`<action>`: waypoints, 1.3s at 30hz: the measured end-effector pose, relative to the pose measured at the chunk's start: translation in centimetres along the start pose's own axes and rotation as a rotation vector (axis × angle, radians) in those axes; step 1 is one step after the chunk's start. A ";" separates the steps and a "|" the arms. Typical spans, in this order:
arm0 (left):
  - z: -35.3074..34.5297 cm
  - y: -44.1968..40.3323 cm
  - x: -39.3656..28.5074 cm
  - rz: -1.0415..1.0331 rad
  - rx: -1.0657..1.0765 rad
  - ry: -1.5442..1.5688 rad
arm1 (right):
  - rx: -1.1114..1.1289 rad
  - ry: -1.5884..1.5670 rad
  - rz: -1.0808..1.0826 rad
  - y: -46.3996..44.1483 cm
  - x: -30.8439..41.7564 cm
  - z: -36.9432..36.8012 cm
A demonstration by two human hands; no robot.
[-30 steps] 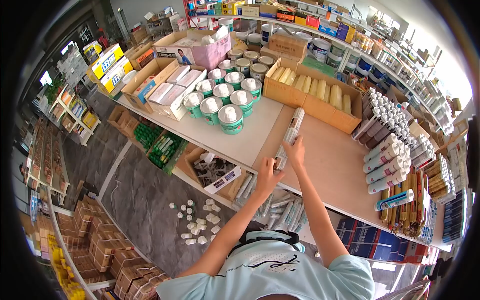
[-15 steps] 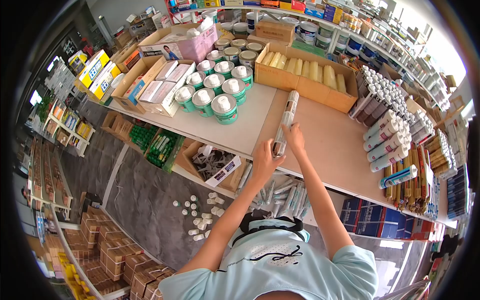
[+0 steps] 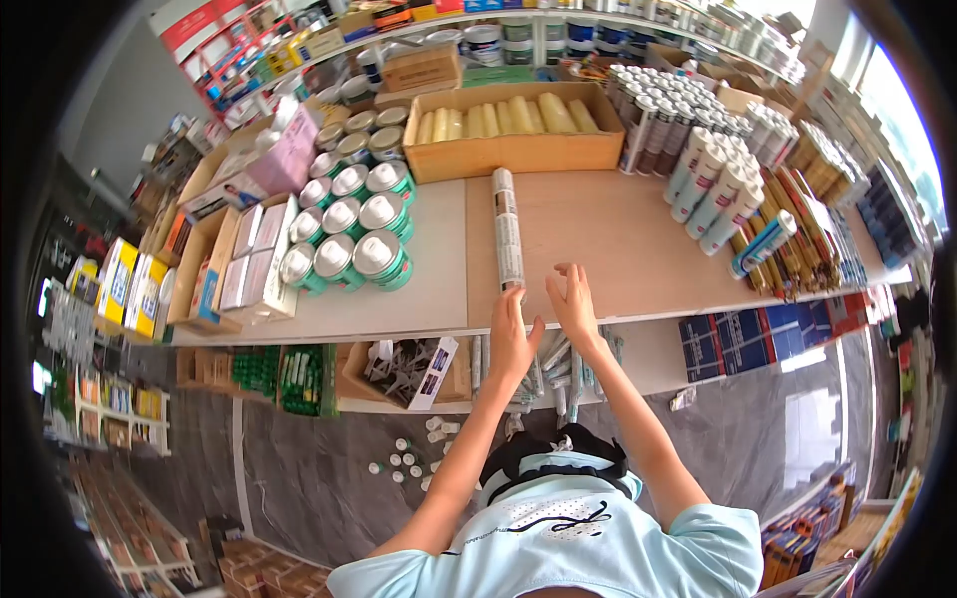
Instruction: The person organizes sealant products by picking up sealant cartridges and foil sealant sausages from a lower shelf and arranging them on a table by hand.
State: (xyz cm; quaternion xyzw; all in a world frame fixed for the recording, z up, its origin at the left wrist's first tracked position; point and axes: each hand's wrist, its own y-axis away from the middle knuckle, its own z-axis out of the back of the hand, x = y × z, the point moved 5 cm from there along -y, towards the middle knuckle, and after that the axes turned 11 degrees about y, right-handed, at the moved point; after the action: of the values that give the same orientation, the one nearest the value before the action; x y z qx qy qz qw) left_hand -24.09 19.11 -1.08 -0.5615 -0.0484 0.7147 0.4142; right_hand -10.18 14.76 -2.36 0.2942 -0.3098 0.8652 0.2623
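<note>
Two-toned table (image 3: 623, 239) crowded with stock; long printed tube (image 3: 507, 234) lies near its middle, running front to back. Left hand (image 3: 512, 339): fingertips at tube's near end, thumb standing apart from them. Right hand (image 3: 575, 304): fingers spread, just beside the tube, clear of it. Green cans (image 3: 340, 257) to the left, cardboard box (image 3: 513, 156) of yellow sticks (image 3: 498, 119) beyond tube's far end

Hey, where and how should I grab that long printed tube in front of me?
Take the long printed tube around its middle, probably best from above and the right, with the right hand: its slim body lies flat, and bare tabletop on both sides leaves room for thumb and fingers.
</note>
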 end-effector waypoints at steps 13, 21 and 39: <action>-1.2 4.9 -3.5 -0.098 -0.002 0.074 | 0.045 -0.098 -0.101 8.1 -1.2 7.4; -5.6 13.1 -6.4 0.074 -0.034 -0.058 | 0.113 -0.075 0.092 13.6 -6.2 10.2; -13.7 25.5 -10.8 0.340 0.069 -0.069 | 0.404 -0.032 -0.049 25.7 -18.1 14.1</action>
State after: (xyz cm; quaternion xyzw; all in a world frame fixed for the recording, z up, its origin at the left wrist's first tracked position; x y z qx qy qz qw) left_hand -25.97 -9.88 -11.46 -0.5222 0.0576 0.7944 0.3048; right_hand -9.14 -17.14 -15.41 0.3620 -0.1269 0.8984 0.2138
